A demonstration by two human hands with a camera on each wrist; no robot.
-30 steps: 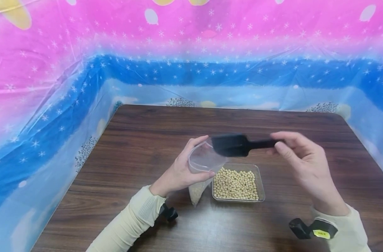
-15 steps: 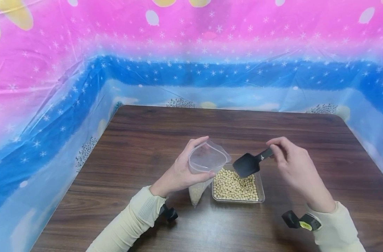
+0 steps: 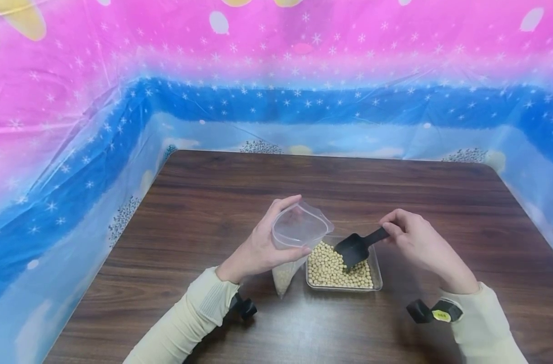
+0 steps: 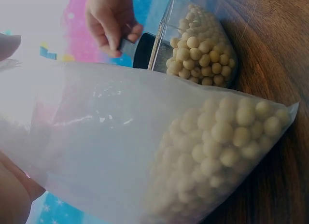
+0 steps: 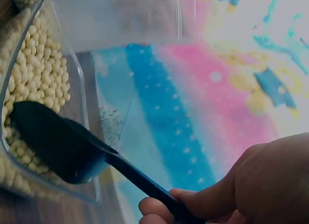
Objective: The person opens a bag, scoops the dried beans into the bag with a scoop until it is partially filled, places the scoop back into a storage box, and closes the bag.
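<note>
My left hand holds a translucent plastic bag by its upper part, its mouth spread wide between thumb and fingers. Pale round soybeans fill the bag's lower corner in the left wrist view. Right of it stands a clear rectangular container of the same soybeans. My right hand pinches a black scoop by the end of its handle. The scoop's front edge is down among the beans, as the right wrist view also shows.
Both things sit at the middle of a dark wooden table. A pink and blue patterned cloth hangs around its far and left sides. Small black devices are strapped on both wrists.
The scoop has gone from above the bag's mouth down and right into the container, the right hand moving with it. The left hand and bag have kept still.
</note>
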